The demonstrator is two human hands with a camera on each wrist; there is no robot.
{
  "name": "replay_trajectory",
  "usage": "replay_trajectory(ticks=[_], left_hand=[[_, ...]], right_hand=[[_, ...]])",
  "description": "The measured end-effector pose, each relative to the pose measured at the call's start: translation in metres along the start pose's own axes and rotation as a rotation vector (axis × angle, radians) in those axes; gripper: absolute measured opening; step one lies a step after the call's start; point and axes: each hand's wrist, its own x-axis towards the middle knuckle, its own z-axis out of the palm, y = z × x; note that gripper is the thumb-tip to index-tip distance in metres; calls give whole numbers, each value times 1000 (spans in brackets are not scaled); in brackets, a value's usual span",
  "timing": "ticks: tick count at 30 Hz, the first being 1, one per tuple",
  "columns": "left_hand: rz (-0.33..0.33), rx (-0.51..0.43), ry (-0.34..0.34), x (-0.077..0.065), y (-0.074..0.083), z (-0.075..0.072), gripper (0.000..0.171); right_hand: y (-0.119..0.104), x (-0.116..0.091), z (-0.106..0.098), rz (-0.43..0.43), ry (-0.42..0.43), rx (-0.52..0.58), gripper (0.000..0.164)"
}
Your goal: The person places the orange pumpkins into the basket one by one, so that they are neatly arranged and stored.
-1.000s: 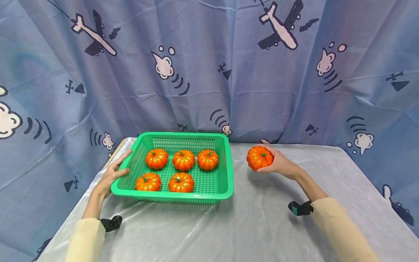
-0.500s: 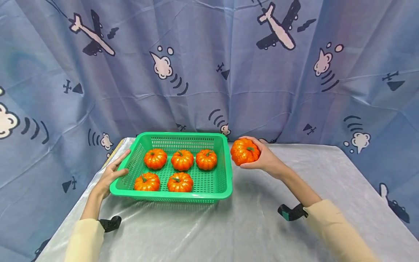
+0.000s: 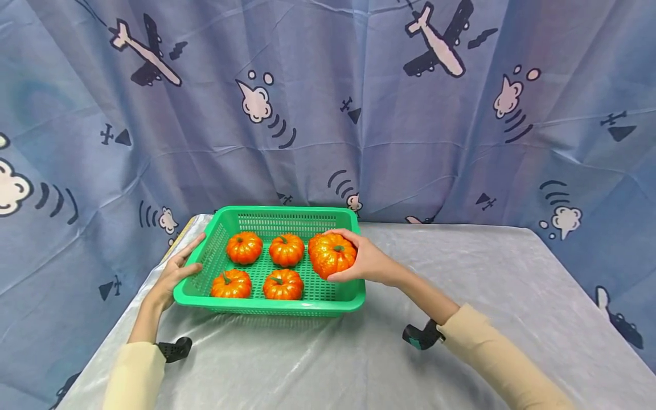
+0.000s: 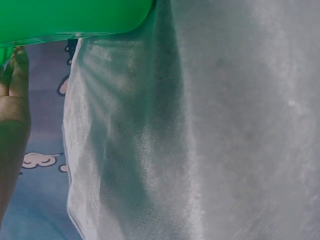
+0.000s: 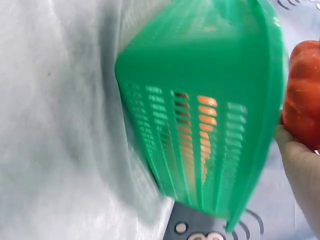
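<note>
A small glossy orange pumpkin (image 3: pixel 330 259) is in my right hand (image 3: pixel 373 263), gripped from its right side with thumb in front and fingers behind. It hangs above the right part of a green plastic basket (image 3: pixel 277 306), overlapping a back-row pumpkin (image 3: pixel 312 244) that is mostly hidden. The right wrist view shows the held pumpkin (image 5: pixel 304 95) above the basket's rim. My left hand (image 3: pixel 171 277) rests against the basket's left rim, fingers stretched out. Inside lie a back-left pumpkin (image 3: pixel 244 248), a back-middle pumpkin (image 3: pixel 286 250), a front-left pumpkin (image 3: pixel 232 284) and a front-middle pumpkin (image 3: pixel 283 285).
The basket stands on a table with a silvery-grey cloth (image 3: pixel 307 364). Behind it hangs a blue curtain (image 3: pixel 318 114) printed with airplanes and clouds, close to the table's back edge. The cloth stretches away to the right of the basket.
My right hand has carried the pumpkin leftward from over the cloth, across the basket's right rim, to above the basket's inside. The left hand and basket have stayed in place.
</note>
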Motion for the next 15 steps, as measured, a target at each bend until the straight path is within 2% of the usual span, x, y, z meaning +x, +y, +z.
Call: replay_trajectory(ticks=[6, 15], left_hand=[[-43, 6, 36, 1, 0, 3, 71], [-52, 13, 58, 0, 5, 4, 70]], right_hand=[[2, 9, 18, -21, -55, -125, 76], [4, 17, 28, -36, -79, -391, 81]])
